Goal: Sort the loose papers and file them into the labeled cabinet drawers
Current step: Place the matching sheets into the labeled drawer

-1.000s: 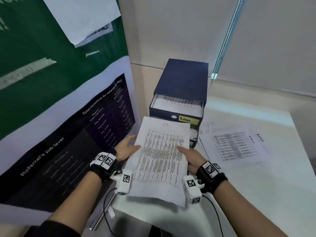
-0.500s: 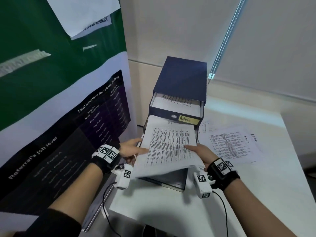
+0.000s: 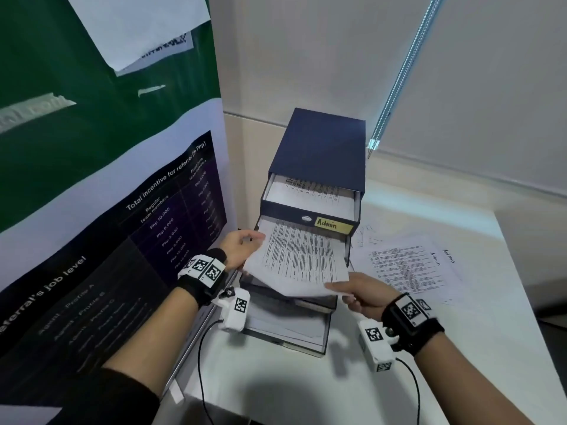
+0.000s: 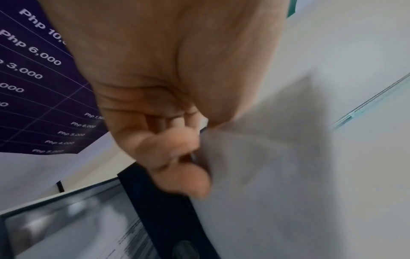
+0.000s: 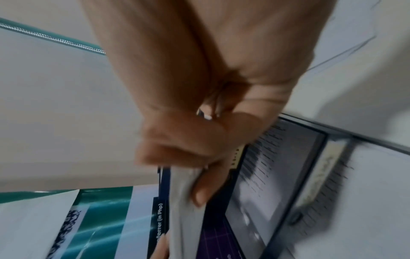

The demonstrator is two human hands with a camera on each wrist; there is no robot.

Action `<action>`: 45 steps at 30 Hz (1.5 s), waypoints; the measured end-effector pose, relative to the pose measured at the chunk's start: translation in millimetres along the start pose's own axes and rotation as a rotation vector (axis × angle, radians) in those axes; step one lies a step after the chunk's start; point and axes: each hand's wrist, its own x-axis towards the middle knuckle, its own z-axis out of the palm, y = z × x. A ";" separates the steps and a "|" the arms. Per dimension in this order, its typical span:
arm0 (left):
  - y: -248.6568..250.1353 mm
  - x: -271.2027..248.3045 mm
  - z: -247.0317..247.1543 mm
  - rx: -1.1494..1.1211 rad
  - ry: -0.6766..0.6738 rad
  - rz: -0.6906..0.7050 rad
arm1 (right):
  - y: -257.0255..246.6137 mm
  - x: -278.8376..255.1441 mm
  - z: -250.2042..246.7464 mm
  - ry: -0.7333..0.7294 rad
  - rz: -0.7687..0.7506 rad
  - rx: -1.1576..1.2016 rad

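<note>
Papers (image 3: 299,259) held between two hands, a thin printed sheaf, far edge tucked under the Admin drawer (image 3: 310,217) and into the open second drawer (image 3: 346,250), near end sagging over the front. Left hand (image 3: 239,251) pinching the left edge, thumb on top, fingers (image 4: 177,157) curled beneath. Right hand (image 3: 363,294) pinching the near right corner, thumb (image 5: 206,185) pressed against the sheaf's edge. One dark blue cabinet (image 3: 322,148) on the white table (image 3: 460,348), four drawers visible, all pulled out: top one labeled "Admin" on a yellow tag, printed sheets lying inside; second receiving the sheaf, contents otherwise hidden; third (image 3: 288,302) mostly covered by the sheaf; lowest (image 3: 285,332) pulled farthest, white sheets inside. Loose sheets (image 3: 408,268) lying flat on the table right of the cabinet, at least two overlapping, "Admin" handwritten on them. One poster (image 3: 107,240) standing left of the cabinet.
</note>
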 end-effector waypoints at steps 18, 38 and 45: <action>56.5 54.9 74.5 0.916 -0.035 -0.041 | -2.6 46.6 -113.7 0.109 -0.068 0.553; 60.6 255.7 405.2 1.031 -0.276 0.005 | 141.3 79.1 -368.2 0.893 0.114 -0.325; 39.2 277.2 425.8 1.160 -0.168 0.049 | 139.1 87.2 -390.5 0.842 0.164 -0.272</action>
